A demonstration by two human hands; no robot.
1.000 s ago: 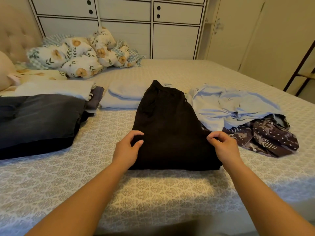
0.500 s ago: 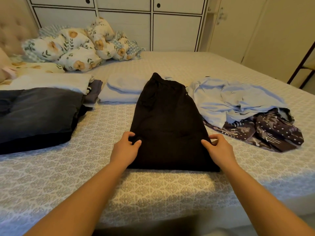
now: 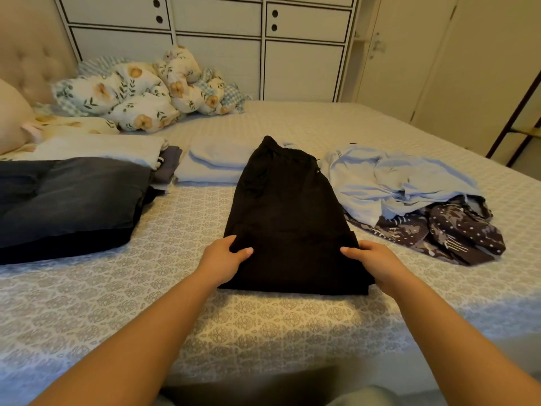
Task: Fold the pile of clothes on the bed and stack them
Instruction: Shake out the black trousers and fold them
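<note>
I have the black trousers (image 3: 288,218) lying flat on the bed (image 3: 263,323) in front of me, folded lengthwise, with the waistband end pointing away from me. My left hand (image 3: 224,260) grips the near left edge, thumb on top and fingers curled under the cloth. My right hand (image 3: 376,260) takes the near right edge the same way, thumb lying on the fabric; its fingers are hidden below, so I judge rather than see that they are tucked under.

The trousers look soft and limp, fairly light, not slippery. I expect them to sag in the middle if I lift by the corners alone, so holding both side edges near the hem and carrying that end up toward the waistband should keep the fold square.

To my left sits a dark folded garment (image 3: 67,200), with a white folded piece (image 3: 102,148) behind it and a pale folded stack (image 3: 213,168) just beside the trousers. To my right lies a crumpled light blue shirt (image 3: 395,180) on top of a dark patterned garment (image 3: 456,230), both still unfolded.

There is small dark writing near the shirt's collar, too small for me to read. A tiny yellow mark shows at the trousers' right edge; I cannot tell what it is.
</note>
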